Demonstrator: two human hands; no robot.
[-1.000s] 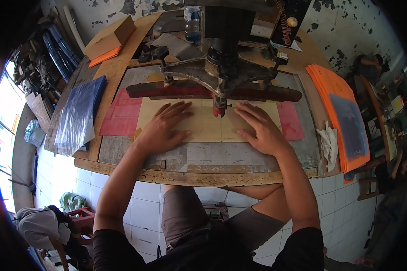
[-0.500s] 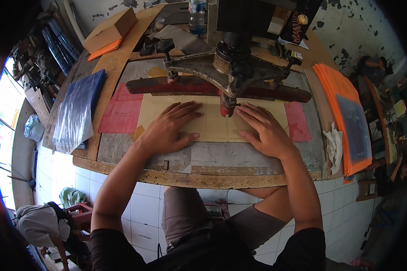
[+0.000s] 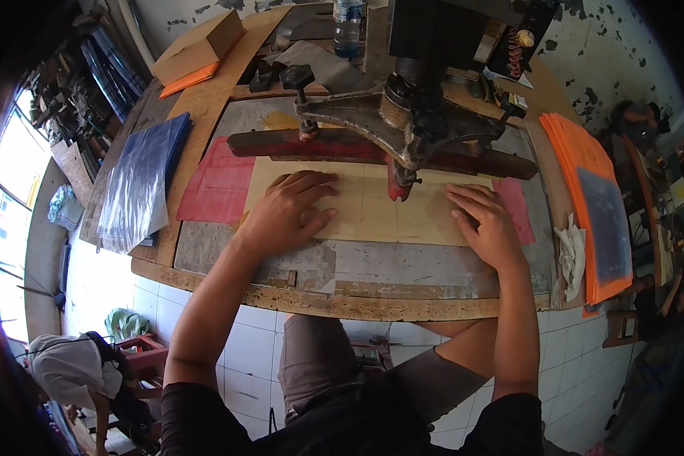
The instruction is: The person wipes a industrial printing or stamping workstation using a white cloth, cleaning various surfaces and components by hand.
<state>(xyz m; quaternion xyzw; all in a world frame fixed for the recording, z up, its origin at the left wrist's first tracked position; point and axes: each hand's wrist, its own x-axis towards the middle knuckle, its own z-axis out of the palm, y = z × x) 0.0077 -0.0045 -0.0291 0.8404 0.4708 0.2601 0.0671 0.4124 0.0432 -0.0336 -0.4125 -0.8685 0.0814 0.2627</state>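
Note:
A pale yellow sheet [image 3: 372,216] lies on the grey work plate, under the front of a press with a long dark red bar [image 3: 342,148]. My left hand [image 3: 290,211] rests flat on the left part of the sheet, fingers stretched toward the bar and thumb apart. At the sheet's right end is my right hand [image 3: 485,226], its fingers loosely extended over it and holding nothing. A red pointed fitting [image 3: 399,185] juts from the press between the hands. Pink material shows beyond both ends: a larger left piece [image 3: 216,182] and a right piece [image 3: 515,204], partly covered by my hand.
Blue plastic-wrapped sheets [image 3: 140,178] lie at the left table edge. On the right are orange packs [image 3: 585,190] and a white rag [image 3: 571,254]. A cardboard box [image 3: 199,47] and a water bottle [image 3: 347,30] stand behind. Another person [image 3: 76,372] is at lower left.
My right hand has slid right, away from the red fitting toward the sheet's right end. My left hand stays on the sheet. The whole view has shifted slightly.

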